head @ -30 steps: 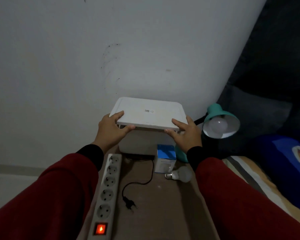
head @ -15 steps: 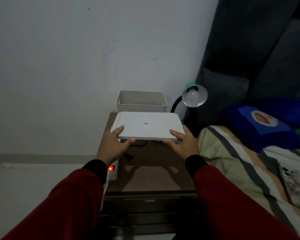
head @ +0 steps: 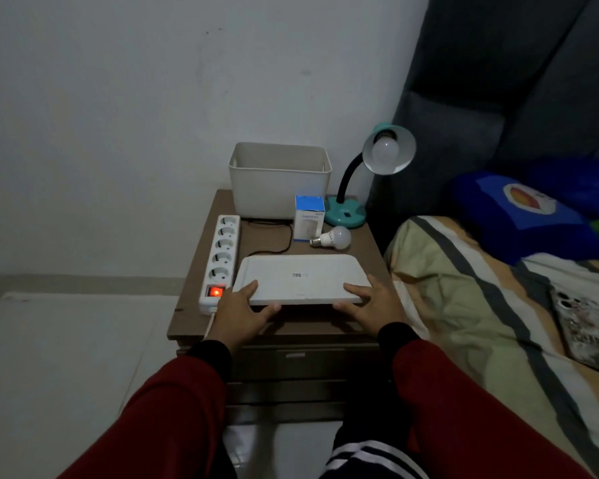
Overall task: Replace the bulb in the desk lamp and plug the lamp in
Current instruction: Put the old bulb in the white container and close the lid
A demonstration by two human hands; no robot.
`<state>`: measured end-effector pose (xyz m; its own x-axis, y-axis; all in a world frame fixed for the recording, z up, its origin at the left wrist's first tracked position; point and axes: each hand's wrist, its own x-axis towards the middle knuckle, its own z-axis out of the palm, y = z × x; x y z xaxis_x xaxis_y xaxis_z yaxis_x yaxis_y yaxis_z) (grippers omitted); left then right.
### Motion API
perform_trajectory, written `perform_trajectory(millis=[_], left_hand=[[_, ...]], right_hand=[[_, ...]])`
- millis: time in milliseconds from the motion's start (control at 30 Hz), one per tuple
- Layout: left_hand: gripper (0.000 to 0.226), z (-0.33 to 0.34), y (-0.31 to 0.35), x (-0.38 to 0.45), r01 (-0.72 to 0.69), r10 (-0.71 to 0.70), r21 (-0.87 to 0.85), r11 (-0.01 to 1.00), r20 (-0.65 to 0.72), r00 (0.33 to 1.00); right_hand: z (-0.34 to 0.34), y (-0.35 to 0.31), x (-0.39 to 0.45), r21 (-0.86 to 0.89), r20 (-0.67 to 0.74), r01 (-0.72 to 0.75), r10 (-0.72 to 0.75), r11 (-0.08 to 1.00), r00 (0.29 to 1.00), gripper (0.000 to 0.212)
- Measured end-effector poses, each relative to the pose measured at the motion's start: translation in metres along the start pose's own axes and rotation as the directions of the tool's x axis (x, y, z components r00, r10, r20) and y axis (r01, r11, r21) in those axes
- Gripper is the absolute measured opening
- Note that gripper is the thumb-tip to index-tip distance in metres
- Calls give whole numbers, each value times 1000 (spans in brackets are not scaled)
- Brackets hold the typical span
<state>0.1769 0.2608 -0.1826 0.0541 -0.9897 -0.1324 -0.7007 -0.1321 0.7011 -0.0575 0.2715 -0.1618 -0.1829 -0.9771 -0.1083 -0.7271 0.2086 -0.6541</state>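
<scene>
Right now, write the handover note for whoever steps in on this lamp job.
Left hand and right hand: both hold the white lid by its near edge, low over the front of the nightstand; whether it rests there is unclear.
Open bin stands at the back. Desk lamp sits beside it, a bulb in its shade. Spare bulb lies loose by the blue box.
Power strip lies along the left edge, switch lit, sockets empty.
Done: bin uncovered.
Left: put the lid down, swap bulbs, plug in the lamp.
</scene>
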Motion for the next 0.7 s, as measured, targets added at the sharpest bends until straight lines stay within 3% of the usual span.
perform_trajectory(millis=[200,333,700], left_hand=[[79,5,-5,10,-20,7,172,985,71,997],[73,10,-3,14,-40,-9,317,948,153,988],[49,0,30,58,-10,-121,539,843,208,971]], right_hand=[[9,8,8,-83,121,-87,96,993,988,54],[10,14,13,-213,174,-57,95,975,980,53],[-6,-7,62,-411,345,5,151,911,927,45]])
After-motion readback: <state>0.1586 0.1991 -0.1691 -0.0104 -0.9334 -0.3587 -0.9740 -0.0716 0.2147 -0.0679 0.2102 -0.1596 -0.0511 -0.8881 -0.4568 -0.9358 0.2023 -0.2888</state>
